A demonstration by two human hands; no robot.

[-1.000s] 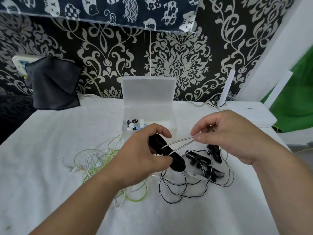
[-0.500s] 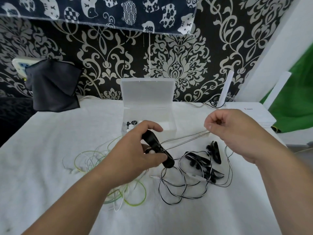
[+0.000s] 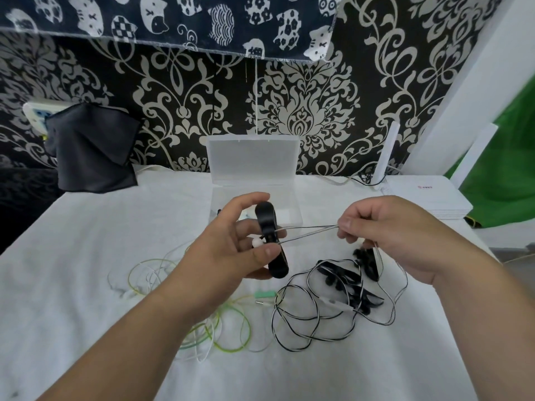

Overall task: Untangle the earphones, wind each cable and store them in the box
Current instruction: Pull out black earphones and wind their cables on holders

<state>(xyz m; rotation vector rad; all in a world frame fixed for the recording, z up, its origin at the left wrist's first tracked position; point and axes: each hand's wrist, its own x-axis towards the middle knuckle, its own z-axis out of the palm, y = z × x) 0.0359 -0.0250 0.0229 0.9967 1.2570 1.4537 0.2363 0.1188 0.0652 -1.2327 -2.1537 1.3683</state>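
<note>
A black cable winder (image 3: 271, 241) is held upright in the left hand (image 3: 231, 250), pinched between the thumb at its lower part and the fingers curled behind it, with a white earbud (image 3: 257, 243) pressed against the winder just beside the thumb. From the winder, two strands of the black-and-white earphone cable (image 3: 307, 233) are stretched taut across to the right hand (image 3: 388, 233), where they are pinched between thumb and forefinger, the remaining fingers being curled in. Below and between the two hands, the rest of that black-and-white cable (image 3: 318, 322) is seen lying in loose loops on the white tablecloth (image 3: 86, 285), tangled around several more black winders (image 3: 347, 285) under the right hand. Beneath the left wrist and forearm, a green and white earphone cable (image 3: 231, 328) is spread in loose coils, its green plug (image 3: 265, 295) lying just below the left hand. Beyond the left hand's fingertips, the clear plastic box (image 3: 289, 206) is set with its lid (image 3: 253, 159) raised against the patterned wall; its contents are mostly hidden by the hand. A dark cloth (image 3: 89, 149) is hung well to the left of the left hand
</note>
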